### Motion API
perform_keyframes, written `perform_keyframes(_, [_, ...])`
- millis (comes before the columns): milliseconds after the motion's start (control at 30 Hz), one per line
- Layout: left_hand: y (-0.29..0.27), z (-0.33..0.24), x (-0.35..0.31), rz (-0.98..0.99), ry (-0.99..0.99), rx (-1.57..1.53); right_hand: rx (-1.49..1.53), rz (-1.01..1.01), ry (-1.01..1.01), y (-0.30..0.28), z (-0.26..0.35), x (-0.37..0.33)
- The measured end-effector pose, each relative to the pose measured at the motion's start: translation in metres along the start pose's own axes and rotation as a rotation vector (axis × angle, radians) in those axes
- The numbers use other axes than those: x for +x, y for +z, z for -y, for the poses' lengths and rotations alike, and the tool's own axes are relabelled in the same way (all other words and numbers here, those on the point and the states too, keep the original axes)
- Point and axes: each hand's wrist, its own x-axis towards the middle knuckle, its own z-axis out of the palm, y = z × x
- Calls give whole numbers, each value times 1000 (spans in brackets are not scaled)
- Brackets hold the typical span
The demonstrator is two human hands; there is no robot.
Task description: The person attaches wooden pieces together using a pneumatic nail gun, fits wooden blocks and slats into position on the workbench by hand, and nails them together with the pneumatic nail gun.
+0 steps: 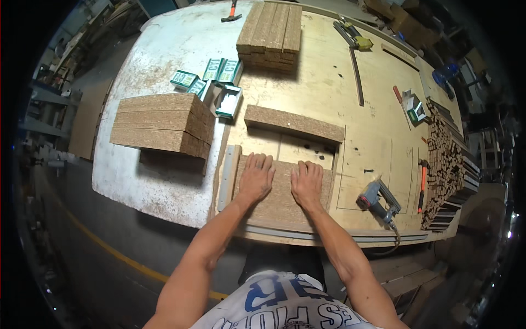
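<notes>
A flat, brown particleboard piece [285,205] lies in front of me on the plywood table, near its front edge. My left hand [258,178] rests on its left part, fingertips bent at the far edge. On the right part my right hand [308,185] holds it the same way, thumb toward the left hand. A wooden strip with a metal face [229,178] stands along the board's left side. Beyond both hands lies a separate long particleboard strip [293,123], a gap between it and the board. The undersides of my fingers are hidden.
Particleboard stacks stand at left [159,120] and far middle [269,30], with small green-white boxes [213,77] between. A nail gun [378,200] and hammer [422,186] lie right, beside piled thin sticks [446,159]. Another nail gun [353,35] lies far back.
</notes>
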Motion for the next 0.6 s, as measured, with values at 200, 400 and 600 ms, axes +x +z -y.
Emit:
perform_keyframes(200, [9, -11, 3, 24, -6, 40, 38, -28, 5, -3, -6, -4])
perform_keyframes(400, [10, -19, 5, -84, -11, 67, 129, -56, 20, -5, -13, -8])
perform_keyframes(600, [13, -17, 5, -79, -13, 77, 124, -264, 161, -73, -61, -71])
